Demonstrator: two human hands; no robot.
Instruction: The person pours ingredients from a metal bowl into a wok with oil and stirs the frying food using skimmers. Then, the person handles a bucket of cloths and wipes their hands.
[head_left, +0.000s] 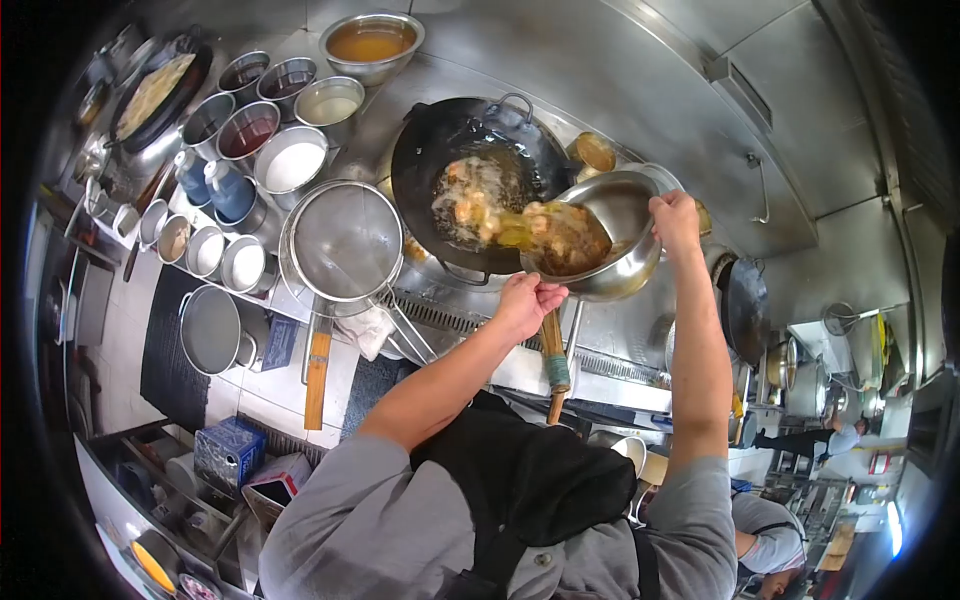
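Note:
My right hand (pixel 676 222) is closed on the far right rim of a large steel bowl (pixel 632 272). Fingers of my left hand (pixel 530 306) grip its near left edge. The bowl is tilted to the left over a black wok (pixel 418 172). Browned pieces of food (pixel 562 238) and yellowish liquid run over its lip into the wok. Inside the wok, more food (pixel 470 196) lies in bubbling, foamy liquid. Just below the bowl, a wooden tool handle (pixel 553 352) wrapped in green points toward me.
A round strainer (pixel 346 240) rests left of the wok. Several pots of sauces and powders, including one of white powder (pixel 290 162), stand further left. A bowl of amber liquid (pixel 374 42) is at the back. Another wok (pixel 745 312) hangs right; a person (pixel 768 530) is lower right.

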